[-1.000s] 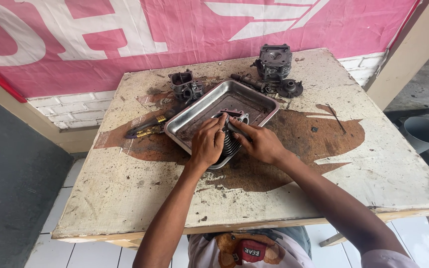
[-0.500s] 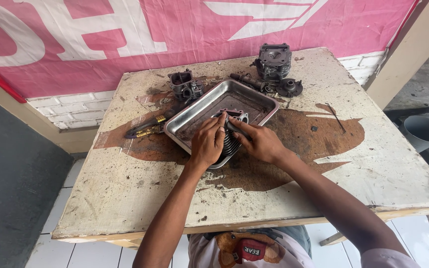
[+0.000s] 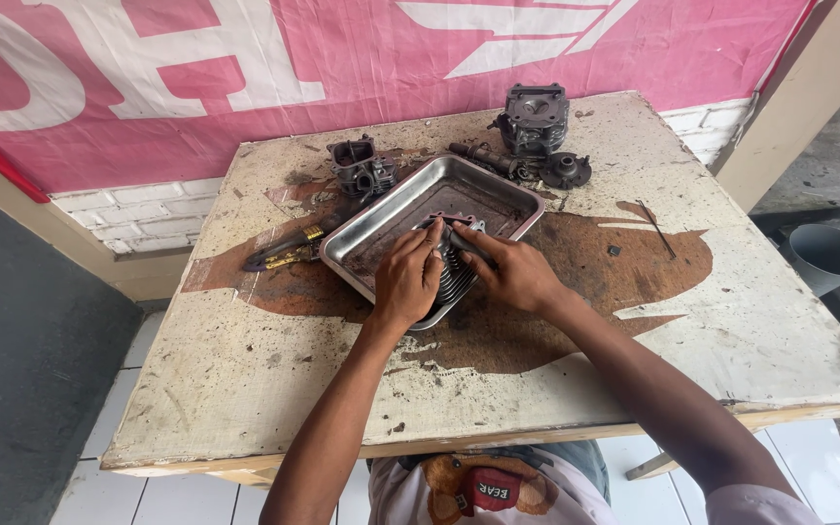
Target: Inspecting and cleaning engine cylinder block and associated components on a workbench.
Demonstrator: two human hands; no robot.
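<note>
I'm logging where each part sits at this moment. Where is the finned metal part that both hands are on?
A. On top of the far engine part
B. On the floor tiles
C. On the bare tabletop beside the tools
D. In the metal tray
D: the finned metal part sits at the near end of the metal tray, with the left hand and right hand clasped on it.

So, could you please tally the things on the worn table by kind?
Dark metal engine parts: 5 — finned cylinder in both hands, small block, large block, shaft, round disc
Rectangular steel tray: 1
Yellow-handled tool: 1
Total: 7
</note>
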